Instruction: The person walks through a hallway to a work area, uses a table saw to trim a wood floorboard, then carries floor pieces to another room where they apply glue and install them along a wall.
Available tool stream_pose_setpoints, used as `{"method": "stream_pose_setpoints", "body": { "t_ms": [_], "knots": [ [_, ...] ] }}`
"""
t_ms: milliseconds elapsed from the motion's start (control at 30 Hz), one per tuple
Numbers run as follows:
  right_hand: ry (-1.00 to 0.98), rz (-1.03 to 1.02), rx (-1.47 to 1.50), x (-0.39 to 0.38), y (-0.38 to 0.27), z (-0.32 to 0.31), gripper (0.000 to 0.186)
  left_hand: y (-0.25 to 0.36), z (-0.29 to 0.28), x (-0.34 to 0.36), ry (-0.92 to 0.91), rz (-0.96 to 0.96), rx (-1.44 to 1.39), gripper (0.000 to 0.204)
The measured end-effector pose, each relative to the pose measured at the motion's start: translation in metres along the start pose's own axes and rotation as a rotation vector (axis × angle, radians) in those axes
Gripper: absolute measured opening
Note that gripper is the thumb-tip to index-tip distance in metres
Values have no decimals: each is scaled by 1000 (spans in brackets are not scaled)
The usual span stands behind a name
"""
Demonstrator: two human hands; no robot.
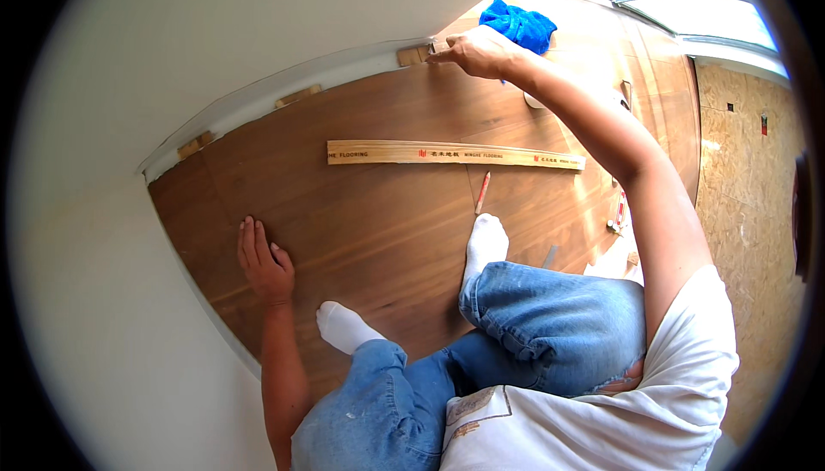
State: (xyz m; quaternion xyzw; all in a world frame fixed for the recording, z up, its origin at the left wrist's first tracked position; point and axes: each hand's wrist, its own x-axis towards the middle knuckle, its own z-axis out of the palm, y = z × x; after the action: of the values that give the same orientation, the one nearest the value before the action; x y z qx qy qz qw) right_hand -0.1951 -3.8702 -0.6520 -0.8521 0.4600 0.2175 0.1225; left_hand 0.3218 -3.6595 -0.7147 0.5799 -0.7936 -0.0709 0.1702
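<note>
My left hand [266,263] lies flat on the brown wood floor [361,230], fingers stretched out, holding nothing. At the far wall, my right hand [479,51] reaches to the gap along the floor's edge. Its fingers are bent together at the right end of a small wooden block [412,56]; what sits between them is too small to make out. Two similar pieces, a middle wooden block [297,97] and a left wooden block [195,144], sit in the same gap. Before me lies a long pale wooden strip [455,155] with printing on it.
A red pencil [483,192] rests beside my right foot [487,243]. Beyond my right hand is a bunched blue cloth [518,24]. A red and white tool [617,211] and a grey metal blade [550,256] lie to the right. White walls [103,239] border the floor.
</note>
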Motion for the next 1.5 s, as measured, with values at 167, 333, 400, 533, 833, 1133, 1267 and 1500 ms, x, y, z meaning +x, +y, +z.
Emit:
{"method": "stream_pose_setpoints", "body": {
  "t_ms": [167, 333, 400, 533, 833, 1133, 1267, 1500],
  "knots": [
    [4, -123, -303, -7, 9, 3, 57, 0, 1, 1, 2, 11, 2, 44],
    [-8, -128, -318, -16, 7, -1, 55, -2, 0, 0, 1, 8, 8, 44],
    [1, -160, -297, -22, 11, 0, 52, 0, 0, 1, 1, 7, -3, 44],
    [52, -77, -158, -23, 8, -1, 48, 1, 0, 1, -1, -6, -8, 45],
    [332, 59, 249, -21, -12, 27, 42, -1, 2, 3, -21, 17, -8, 49],
    [123, 141, -90, 6, -9, -1, 53, -1, -1, 0, 5, 8, -36, 46],
    [89, 137, -88, 5, -9, 0, 55, 1, -2, 1, 0, 1, -14, 45],
    [112, 50, -148, 6, -2, 8, 58, -1, -2, 2, -10, 10, -13, 46]
  ]
}}
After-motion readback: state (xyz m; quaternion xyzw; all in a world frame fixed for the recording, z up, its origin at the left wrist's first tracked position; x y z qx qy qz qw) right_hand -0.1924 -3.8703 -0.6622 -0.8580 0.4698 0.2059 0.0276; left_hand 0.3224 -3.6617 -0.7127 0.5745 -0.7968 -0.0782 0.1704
